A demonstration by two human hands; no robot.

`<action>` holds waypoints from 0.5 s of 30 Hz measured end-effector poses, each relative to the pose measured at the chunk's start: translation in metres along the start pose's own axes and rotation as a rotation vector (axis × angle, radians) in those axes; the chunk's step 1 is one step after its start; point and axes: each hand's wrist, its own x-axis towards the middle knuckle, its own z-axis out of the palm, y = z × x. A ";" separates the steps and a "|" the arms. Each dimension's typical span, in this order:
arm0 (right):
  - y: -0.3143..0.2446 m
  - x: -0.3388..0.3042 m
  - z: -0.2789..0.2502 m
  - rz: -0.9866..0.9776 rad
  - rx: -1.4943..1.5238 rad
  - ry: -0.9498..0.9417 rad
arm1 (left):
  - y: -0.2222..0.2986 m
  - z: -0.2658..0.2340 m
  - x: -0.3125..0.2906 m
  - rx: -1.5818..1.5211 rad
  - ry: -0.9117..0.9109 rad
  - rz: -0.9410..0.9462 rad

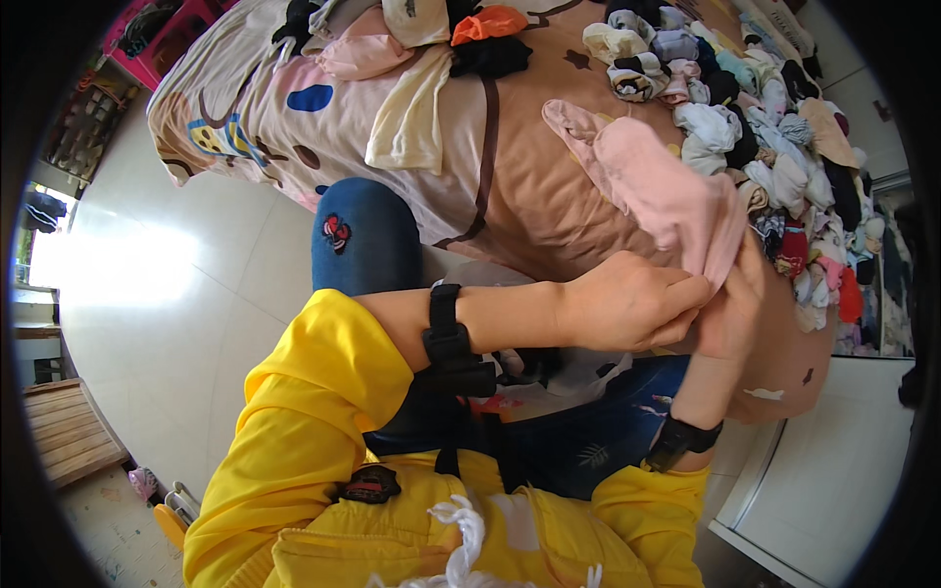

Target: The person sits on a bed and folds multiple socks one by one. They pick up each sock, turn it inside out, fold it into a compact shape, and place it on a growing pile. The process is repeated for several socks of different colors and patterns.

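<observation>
A pair of pink socks [652, 181] stretches from the bed toward my hands, its toe ends lying up and to the left. My left hand [637, 302] is closed in a pinch on the cuff end. Right beside it, my right hand [730, 309] grips the same cuff, its fingers partly hidden behind the cloth. The two hands meet over the near edge of the bed. A large pile of rolled and loose socks [774, 157] lies to the right of the pink socks.
The bed has a patterned brown and pink sheet [529, 186]. At its far side are a cream sock [412, 113], an orange piece [488, 25] and other clothes. My knee [365, 235] is against the bed's edge. A white cabinet [814, 461] stands at right, a wooden crate [74, 431] at left.
</observation>
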 end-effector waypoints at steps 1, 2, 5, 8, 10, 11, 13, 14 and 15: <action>0.007 -0.002 0.000 -0.005 -0.009 0.023 | 0.000 -0.001 0.000 -0.019 0.014 0.037; 0.020 0.005 0.003 -0.125 -0.303 -0.024 | 0.000 -0.002 0.001 -0.039 0.017 0.062; 0.028 0.008 -0.004 -0.437 -0.915 -0.231 | 0.000 -0.007 0.002 -0.125 0.103 -0.020; 0.019 0.005 -0.006 -0.565 -1.018 -0.305 | 0.002 -0.007 -0.001 -0.124 0.010 0.022; 0.009 0.001 0.000 -0.522 -0.900 -0.278 | 0.007 0.000 -0.004 -0.181 -0.051 0.064; 0.006 0.000 0.006 -0.498 -0.830 -0.262 | 0.009 0.004 -0.006 -0.182 -0.067 0.043; -0.001 0.002 0.017 -0.464 -0.727 -0.244 | 0.011 0.011 -0.011 -0.166 -0.122 0.030; -0.002 0.003 0.023 -0.464 -0.699 -0.243 | 0.012 0.015 -0.013 -0.193 -0.134 0.064; -0.004 0.004 0.028 -0.465 -0.684 -0.243 | 0.013 0.018 -0.016 -0.226 -0.148 0.093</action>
